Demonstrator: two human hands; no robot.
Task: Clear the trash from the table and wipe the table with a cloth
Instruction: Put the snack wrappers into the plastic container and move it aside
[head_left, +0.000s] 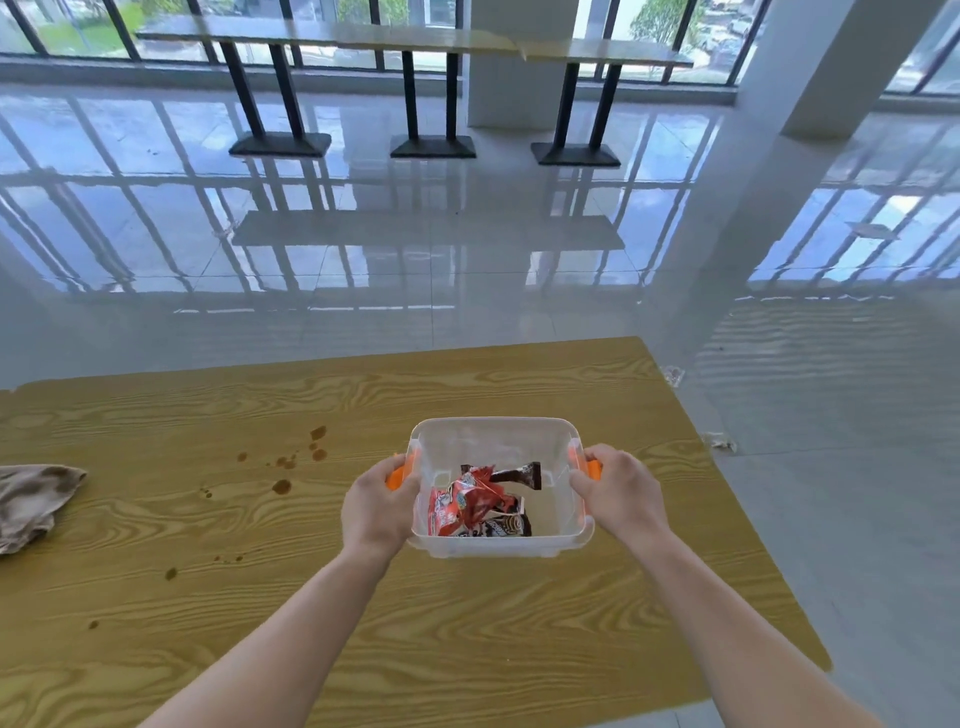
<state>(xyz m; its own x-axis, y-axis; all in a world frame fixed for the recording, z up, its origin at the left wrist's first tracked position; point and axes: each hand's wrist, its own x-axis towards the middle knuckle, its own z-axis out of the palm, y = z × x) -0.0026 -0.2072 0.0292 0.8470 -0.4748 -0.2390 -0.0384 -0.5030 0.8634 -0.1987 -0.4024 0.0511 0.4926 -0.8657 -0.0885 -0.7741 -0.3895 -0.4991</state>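
A clear plastic bin (493, 436) with orange side handles is held over the wooden table (467, 623). My left hand (376, 506) grips its left handle and my right hand (615, 493) grips its right handle. Inside lie crumpled red and dark snack wrappers (478, 501). A stained beige cloth (31, 501) lies at the table's left edge. Brown liquid spots (283, 486) are scattered on the wood left of the bin.
The table's right edge runs diagonally past my right arm, with glossy tiled floor beyond. Two small scraps of litter (719, 441) lie on the floor by that edge. A long counter on black pedestal legs (415, 83) stands by the far windows.
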